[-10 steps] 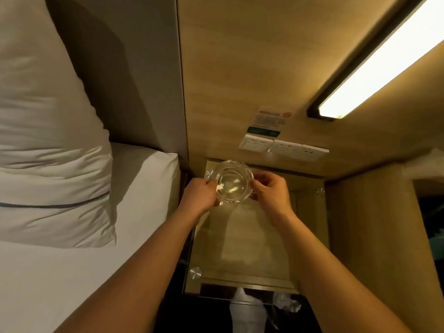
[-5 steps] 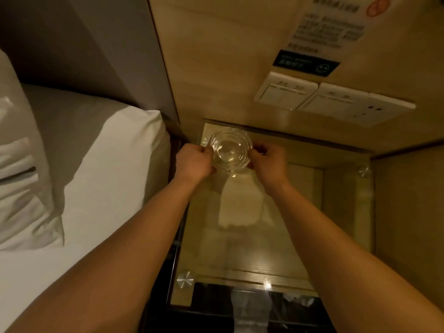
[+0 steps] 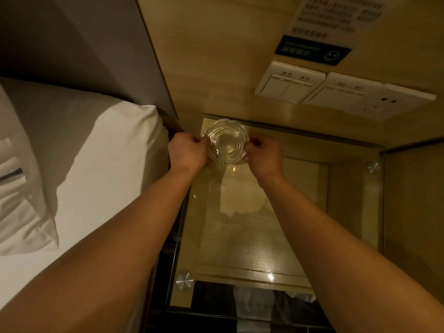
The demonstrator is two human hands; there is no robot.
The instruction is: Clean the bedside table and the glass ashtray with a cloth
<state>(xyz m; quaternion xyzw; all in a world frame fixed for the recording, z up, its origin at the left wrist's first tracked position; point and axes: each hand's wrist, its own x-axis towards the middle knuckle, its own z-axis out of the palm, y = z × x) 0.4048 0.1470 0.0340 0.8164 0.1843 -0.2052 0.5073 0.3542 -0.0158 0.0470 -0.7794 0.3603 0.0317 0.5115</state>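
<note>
Glass ashtray [image 3: 227,141] sits at the far left corner of the bedside table [image 3: 259,236], just below the wall switches [image 3: 290,82] and near the bed [image 3: 79,169]. My left hand [image 3: 187,150] and right hand [image 3: 263,152] pinch its rim from opposite sides, fingers closed on the glass. I cannot tell whether its base touches the glass top. No cloth is visible. Risk, in my judgement: smooth glass may slip from fingertips, or a hard set-down may chip the ashtray or top; release only once seated flat.

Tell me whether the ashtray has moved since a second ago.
Yes. The glass ashtray has gone toward the bedside table's back left corner, nearer the wall.
</note>
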